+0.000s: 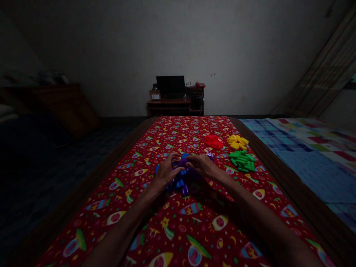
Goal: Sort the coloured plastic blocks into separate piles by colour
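Note:
My left hand (166,170) reaches over a small pile of blue and purple plastic blocks, its thumb and fingers apart in a curve. Opposite it, my right hand (203,165) has its fingertips closed on a purple block (183,162), which lies between the two hands. Below them are blue blocks (180,183) and another purple block (185,190). One more purple block (210,155) sits just beyond my right hand. My hands and their shadow hide part of the pile.
Right of my hands, red blocks (214,141), yellow blocks (237,142) and green blocks (242,161) lie in separate piles on the red patterned cloth (191,237). A desk with a monitor (170,86) stands by the far wall. Checked bedding (311,167) spreads at right.

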The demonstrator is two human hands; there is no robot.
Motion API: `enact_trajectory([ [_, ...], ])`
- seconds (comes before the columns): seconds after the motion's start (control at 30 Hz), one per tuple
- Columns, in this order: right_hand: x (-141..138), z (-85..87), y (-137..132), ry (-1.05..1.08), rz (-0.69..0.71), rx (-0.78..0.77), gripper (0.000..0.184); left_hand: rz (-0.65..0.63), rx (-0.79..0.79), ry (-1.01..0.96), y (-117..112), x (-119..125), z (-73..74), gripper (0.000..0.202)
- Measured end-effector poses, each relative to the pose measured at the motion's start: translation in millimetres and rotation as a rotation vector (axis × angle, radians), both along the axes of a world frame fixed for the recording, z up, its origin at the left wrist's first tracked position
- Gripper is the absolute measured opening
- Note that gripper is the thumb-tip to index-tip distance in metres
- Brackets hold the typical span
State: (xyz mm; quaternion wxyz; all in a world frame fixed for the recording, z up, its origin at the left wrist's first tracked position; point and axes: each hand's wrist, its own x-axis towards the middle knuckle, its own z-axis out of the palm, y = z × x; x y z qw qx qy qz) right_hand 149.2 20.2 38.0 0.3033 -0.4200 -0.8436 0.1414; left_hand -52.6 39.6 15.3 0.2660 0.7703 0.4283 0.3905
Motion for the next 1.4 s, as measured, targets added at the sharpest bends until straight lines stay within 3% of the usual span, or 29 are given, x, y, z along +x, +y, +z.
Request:
enact_trajectory([
  [0.17, 43.4, -3.2, 18.6, -0.052, -0.487, 0.150, 0.021, -0.036, 0.123, 0.285, 18.4, -31.0, -8.4, 0.028],
  [0.27, 66.8, -11.7, 24.9, -0.165, -0.633, 0.079, 0.018, -0.090, 0.105, 0.413, 26.4, -45.7, -16.2, 0.022],
  [0.4, 75.0, -20.9, 26.5, -0.160, -0.557, -0.004, 0.028, -0.085, 0.112, 0.414, 29.8, -48.1, -17.1, 0.020],
  [0.57, 59.8, -11.6, 24.9, -0.080, -0.546, 0.073, 0.030, 0.053, 0.111, 0.269, 28.8, -40.7, 0.0, 0.015],
  [0.63, 45.0, -5.2, 19.6, 0.019, -0.430, 0.076, 0.030, 0.067, 0.109, 0.158, 23.4, -33.3, 7.2, 0.013],
  [0.73, 17.4, 0.6, 6.9, 0.158, -0.146, 0.009, 0.029, 0.014, 0.109, 0.050, 10.1, -17.5, 14.4, 0.012],
  [0.8, 3.5, 0.9, 0.3, 0.133, 0.004, -0.029, 0.027, -0.041, 0.102, 0.036, 2.1, -8.4, 16.6, 0.012],
  [0.87, 0.0, -1.0, 0.1, 0.056, 0.045, -0.026, 0.024, -0.073, 0.094, 0.044, -1.6, -4.3, 16.1, 0.015],
  [0.97, 17.9, -5.2, 12.9, 0.056, -0.156, 0.028, 0.024, -0.053, 0.115, 0.117, 1.0, -9.4, 7.0, 0.018],
  [1.07, 52.8, -10.1, 29.6, 0.127, -0.484, 0.107, 0.025, -0.010, 0.174, 0.247, 6.2, -19.0, -12.0, 0.019],
  [1.17, 81.8, -19.6, 36.7, 0.059, -0.683, 0.162, 0.027, -0.003, 0.171, 0.353, 8.8, -21.7, -29.6, 0.017],
  [1.27, 91.7, -33.2, 36.1, -0.043, -0.664, 0.114, 0.026, 0.005, 0.133, 0.370, 10.0, -17.3, -32.0, 0.015],
  [1.4, 88.2, -42.7, 36.3, -0.010, -0.586, 0.066, 0.029, 0.031, 0.077, 0.301, 12.8, -13.8, -14.3, 0.014],
])
